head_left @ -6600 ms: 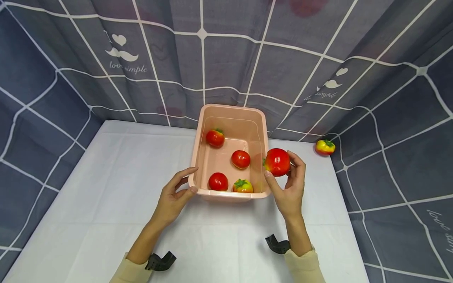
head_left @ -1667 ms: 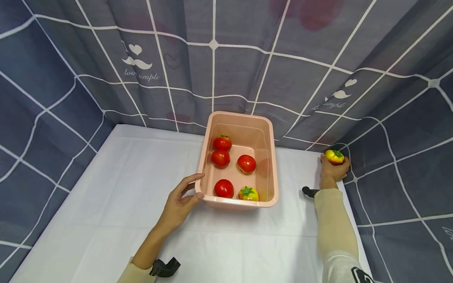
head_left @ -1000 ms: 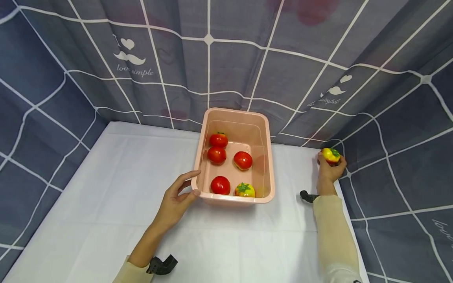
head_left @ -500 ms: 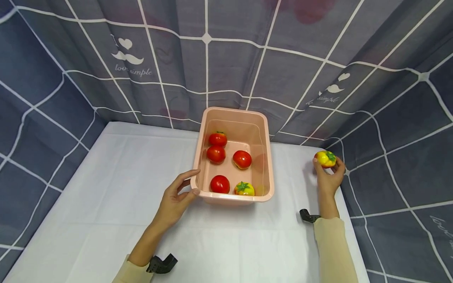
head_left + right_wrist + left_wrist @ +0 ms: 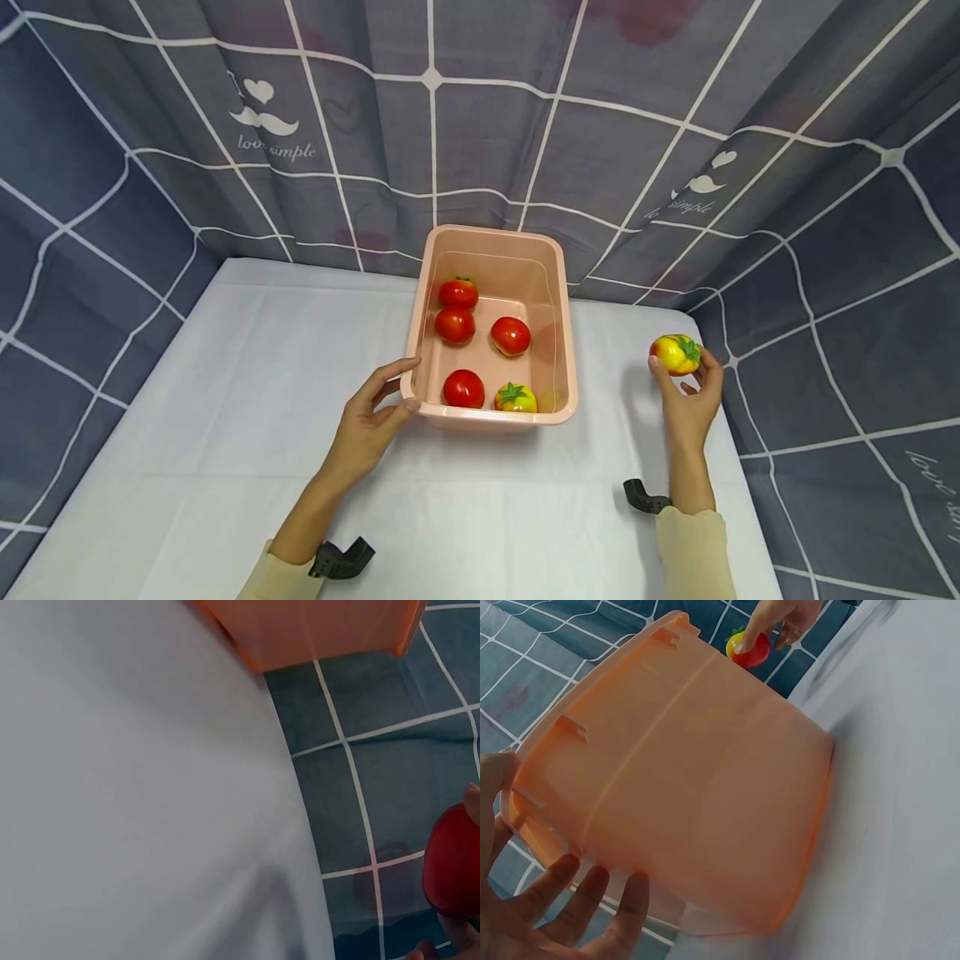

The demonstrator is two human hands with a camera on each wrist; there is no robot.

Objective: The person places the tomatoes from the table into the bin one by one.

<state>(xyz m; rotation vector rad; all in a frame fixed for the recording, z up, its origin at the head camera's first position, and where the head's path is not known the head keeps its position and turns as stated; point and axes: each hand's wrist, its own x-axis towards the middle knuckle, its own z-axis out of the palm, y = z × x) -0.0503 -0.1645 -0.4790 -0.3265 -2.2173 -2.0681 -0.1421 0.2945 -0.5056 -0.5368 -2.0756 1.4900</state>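
Observation:
A pink plastic box (image 5: 491,421) stands at the middle of the table's far side. Inside lie several tomatoes, among them a red tomato (image 5: 463,389) at the front and a yellow-green tomato (image 5: 516,398) with a green calyx. My left hand (image 5: 367,429) holds the box at its front-left corner. In the left wrist view, its fingers (image 5: 592,889) lie by the box's outer wall. To the right of the box, my right hand (image 5: 688,408) grips a red-and-yellow tomato (image 5: 675,354) between thumb and fingers, above the table. In the right wrist view this tomato (image 5: 454,862) is partly cut off.
A white cloth (image 5: 300,350) covers the table. Dark grid-patterned curtain (image 5: 495,133) hangs behind the box and along both sides. Each wrist bears a black mount (image 5: 341,558).
My right hand has put a large red tomato in the box, then taken the red-and-yellow tomato from the far right corner, lifting it and drawing it toward me and leftward. My left hand stays on the box.

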